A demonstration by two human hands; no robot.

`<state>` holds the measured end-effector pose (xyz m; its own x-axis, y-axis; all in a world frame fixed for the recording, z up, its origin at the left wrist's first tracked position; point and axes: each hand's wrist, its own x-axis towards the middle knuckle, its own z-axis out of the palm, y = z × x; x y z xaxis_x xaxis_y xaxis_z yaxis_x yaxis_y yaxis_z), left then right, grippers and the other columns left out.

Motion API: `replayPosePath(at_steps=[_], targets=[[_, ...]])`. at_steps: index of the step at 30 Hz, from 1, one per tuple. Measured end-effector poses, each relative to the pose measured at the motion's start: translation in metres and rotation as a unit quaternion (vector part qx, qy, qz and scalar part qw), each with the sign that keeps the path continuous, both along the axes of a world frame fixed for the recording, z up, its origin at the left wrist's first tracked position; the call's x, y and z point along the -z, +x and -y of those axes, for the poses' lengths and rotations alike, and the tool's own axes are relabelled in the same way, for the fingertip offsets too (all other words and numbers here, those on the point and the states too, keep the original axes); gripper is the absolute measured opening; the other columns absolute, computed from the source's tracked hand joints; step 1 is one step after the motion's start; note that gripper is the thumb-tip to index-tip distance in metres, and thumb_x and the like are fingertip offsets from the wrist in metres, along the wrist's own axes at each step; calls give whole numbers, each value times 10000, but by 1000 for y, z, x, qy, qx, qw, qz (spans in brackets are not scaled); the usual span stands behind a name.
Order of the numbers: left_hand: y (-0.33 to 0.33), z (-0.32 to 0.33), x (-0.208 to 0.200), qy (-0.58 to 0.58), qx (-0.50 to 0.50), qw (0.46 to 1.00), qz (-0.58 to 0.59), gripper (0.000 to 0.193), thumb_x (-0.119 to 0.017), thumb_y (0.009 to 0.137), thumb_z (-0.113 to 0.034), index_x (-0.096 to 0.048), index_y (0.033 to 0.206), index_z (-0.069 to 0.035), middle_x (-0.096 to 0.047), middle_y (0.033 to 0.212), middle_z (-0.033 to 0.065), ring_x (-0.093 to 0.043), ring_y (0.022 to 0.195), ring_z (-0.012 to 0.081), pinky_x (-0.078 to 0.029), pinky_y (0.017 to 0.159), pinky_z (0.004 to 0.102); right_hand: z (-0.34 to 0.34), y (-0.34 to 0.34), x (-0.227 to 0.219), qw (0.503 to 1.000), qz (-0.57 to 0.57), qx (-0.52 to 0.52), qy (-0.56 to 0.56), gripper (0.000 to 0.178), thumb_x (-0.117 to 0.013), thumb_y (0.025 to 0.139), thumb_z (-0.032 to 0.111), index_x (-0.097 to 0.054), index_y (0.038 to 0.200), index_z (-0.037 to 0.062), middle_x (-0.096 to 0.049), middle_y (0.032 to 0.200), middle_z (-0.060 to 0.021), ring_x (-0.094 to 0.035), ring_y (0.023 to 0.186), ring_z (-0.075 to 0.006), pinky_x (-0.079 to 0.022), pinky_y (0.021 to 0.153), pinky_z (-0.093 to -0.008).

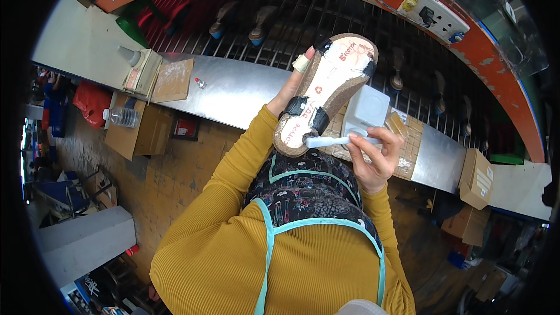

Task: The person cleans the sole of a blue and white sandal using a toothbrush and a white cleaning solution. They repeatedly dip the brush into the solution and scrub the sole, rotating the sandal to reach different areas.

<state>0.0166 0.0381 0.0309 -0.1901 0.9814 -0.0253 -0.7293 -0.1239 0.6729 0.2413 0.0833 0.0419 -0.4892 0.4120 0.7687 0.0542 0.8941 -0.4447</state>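
Note:
My left hand, with a pale wrap round one finger, holds a sandal sole from its left side, most of the fingers hidden behind it. The sole is tilted up with its underside toward me: a whitish middle with red print, a brown cork rim, and black strap ends folded over the edges. Between the fingertips of my right hand is a pale brush, its head touching the sole's lower end. Just beyond that hand stands a white plastic container, beside the sole.
A metal ledge runs before a conveyor of rods carrying several shoes on lasts. Cardboard and a small red-capped tube lie left. Boxes stand right; a socket panel is above.

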Motion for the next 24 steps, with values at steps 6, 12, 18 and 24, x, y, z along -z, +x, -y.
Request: replayPosePath(at_steps=[6,12,18,24], targets=[[3,-2,4,-21,25,999,40,858,-395,911,-712,-398,1423,-23,-581,1274,224,-686,976,266,-612,773,409,2,8,4,998,-10,-21,-52,324,-868,621,131,-780,931,173,-595,977,-24,-500,823,-159,-297,812,-326],[7,3,0,-4,55,997,51,830,-406,922,-694,-423,1414,-24,-583,1298,182,-667,1045,210,-588,844,329,3,3,1,999,-2,-7,-32,313,-867,616,137,-781,915,167,-597,982,-23,-509,810,-159,-308,801,-323],[5,9,-2,-69,-34,996,-50,839,-429,904,-710,-432,1410,-41,-580,1298,177,-642,1085,214,-570,885,336,10,19,1,998,8,-23,-62,325,-868,633,133,-777,943,164,-604,968,-22,-533,807,-147,-293,812,-327],[15,15,-27,-66,-92,988,-105,795,-462,917,-676,-498,1351,-10,-614,1240,129,-628,1059,158,-521,902,270,22,11,-7,995,29,95,22,308,-863,650,120,-775,943,156,-610,944,-20,-543,816,-145,-289,801,-335]])
